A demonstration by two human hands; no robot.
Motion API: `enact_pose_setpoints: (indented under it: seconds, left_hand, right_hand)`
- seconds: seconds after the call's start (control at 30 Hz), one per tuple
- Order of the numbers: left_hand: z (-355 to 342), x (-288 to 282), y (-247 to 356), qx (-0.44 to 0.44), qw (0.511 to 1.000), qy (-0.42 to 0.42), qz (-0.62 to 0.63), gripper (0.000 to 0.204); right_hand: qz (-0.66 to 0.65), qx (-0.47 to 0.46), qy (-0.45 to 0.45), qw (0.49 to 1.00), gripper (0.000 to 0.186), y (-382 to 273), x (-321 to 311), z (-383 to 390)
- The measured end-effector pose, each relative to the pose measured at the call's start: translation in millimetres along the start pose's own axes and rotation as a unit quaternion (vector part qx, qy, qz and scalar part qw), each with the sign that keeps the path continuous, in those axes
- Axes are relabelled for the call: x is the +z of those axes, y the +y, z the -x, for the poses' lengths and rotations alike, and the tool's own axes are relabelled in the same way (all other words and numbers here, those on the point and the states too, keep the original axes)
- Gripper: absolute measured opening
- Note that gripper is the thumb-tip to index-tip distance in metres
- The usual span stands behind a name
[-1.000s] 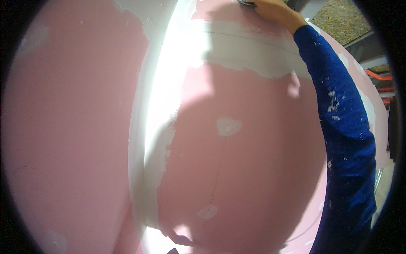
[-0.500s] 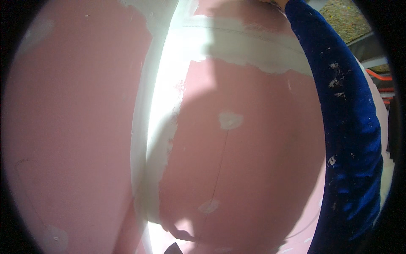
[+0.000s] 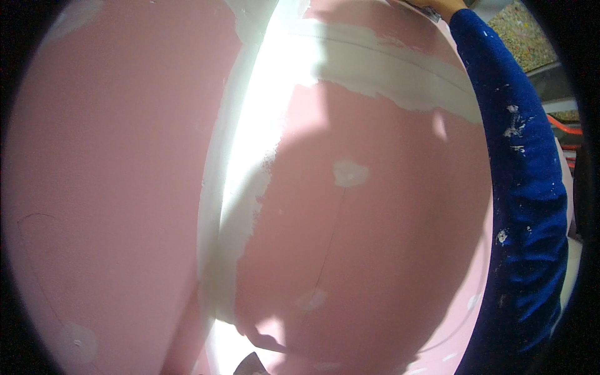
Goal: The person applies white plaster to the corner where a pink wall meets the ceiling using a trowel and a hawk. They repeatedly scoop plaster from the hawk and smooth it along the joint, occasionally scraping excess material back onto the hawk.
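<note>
The white band (image 3: 394, 75) is running rightward from the white corner strip (image 3: 215, 269); well right of that strip, the right hand (image 3: 442, 5) is showing, its grip too cropped to tell; light, even pressure is probably suiting the band

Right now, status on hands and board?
Right hand at top edge, grip unclear. Left hand out of view. Pink board pale-patched; blue sleeve hides part of its right side.
</note>
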State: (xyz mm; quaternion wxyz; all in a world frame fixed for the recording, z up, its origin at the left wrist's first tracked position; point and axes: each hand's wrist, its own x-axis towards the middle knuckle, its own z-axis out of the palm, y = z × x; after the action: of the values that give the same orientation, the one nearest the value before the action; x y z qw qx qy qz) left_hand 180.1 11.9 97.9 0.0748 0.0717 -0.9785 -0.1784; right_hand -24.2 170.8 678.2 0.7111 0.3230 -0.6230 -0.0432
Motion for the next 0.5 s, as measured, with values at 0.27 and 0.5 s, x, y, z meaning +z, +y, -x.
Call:
enact_pose_setpoints:
  seconds: [0.27,0.5]
  left_hand:
    - [-7.0,0.2,-12.8,0.04,0.996,0.051,-0.066,0.016]
    - [5.7,-10.1,-1.8,0.027,0.998,0.031,-0.056,0.015]
  right_hand:
    - [0.022,-0.042,-0.048,0.998,0.04,-2.8,6.8,-28.9]
    - [0.001,0.001,0.006,1.0,0.039,0.1,-20.1,-18.6]
